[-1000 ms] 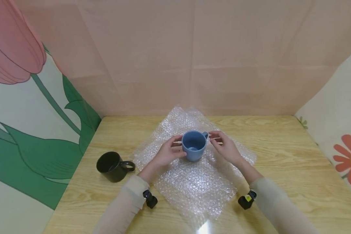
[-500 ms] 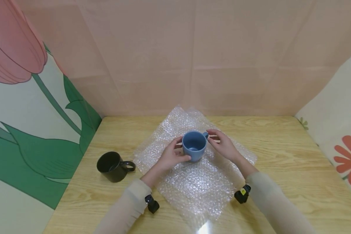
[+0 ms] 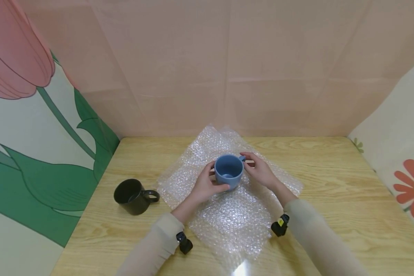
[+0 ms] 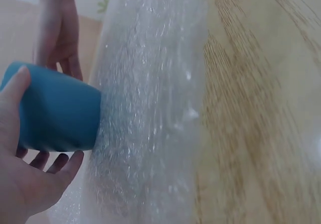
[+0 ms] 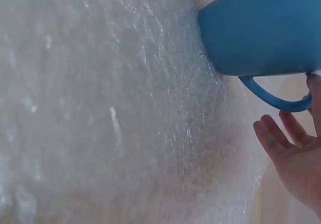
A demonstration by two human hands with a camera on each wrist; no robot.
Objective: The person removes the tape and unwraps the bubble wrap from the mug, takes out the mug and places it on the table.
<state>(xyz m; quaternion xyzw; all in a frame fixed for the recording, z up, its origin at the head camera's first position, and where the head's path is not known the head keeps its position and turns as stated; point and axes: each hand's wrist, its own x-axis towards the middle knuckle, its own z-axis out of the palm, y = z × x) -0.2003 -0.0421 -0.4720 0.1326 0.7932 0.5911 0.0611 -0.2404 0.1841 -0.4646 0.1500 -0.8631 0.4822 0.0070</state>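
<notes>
A blue mug (image 3: 229, 168) stands upright on a sheet of bubble wrap (image 3: 227, 214), its handle to the right. My left hand (image 3: 204, 186) holds the mug's left side, thumb on the near side and fingers curled round the far side. In the left wrist view that left hand (image 4: 30, 184) cups the mug's body (image 4: 60, 108). My right hand (image 3: 260, 171) is at the handle (image 5: 276, 101). Its thumb and index finger pinch the handle near the rim, while the other fingers of the right hand (image 5: 301, 169) spread loosely below.
A black mug (image 3: 132, 196) stands on the wooden table (image 3: 348, 191) at the left, outside the bubble wrap, handle pointing right. A pink-beige cloth (image 3: 279, 69) hangs behind the table. Printed flower panels flank both sides.
My right hand has moved left onto the handle. My left thumb has slid further right along the mug's near side. Both mugs and the bubble wrap have stayed about where they were.
</notes>
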